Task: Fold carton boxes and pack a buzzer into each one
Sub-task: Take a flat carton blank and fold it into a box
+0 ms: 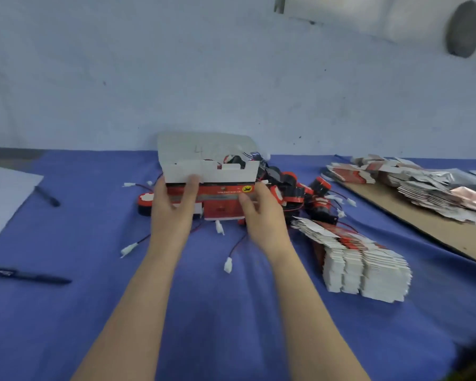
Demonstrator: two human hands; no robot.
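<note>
My left hand (173, 207) and right hand (261, 215) apart, each gripping one end of the red carton (220, 200) | top flaps open, inside hidden | white box (201, 147) behind holds buzzers (233, 159)

Left hand (173, 207): bare, at 11 o'clock from the picture's centre; slim fingers, the outline softened by blur.
Right hand (261, 215): bare, at 1 o'clock from centre; slim fingers, a short thumbnail just readable.
Left forearm (138, 298): bare along its whole visible length, to the frame edge at 7 o'clock; narrow at the wrist, broadening toward the edge.
Right forearm (308, 303): bare likewise, to the edge at 5 o'clock; same taper.
Fine detail: finer marks are too blurred to tell.
</note>
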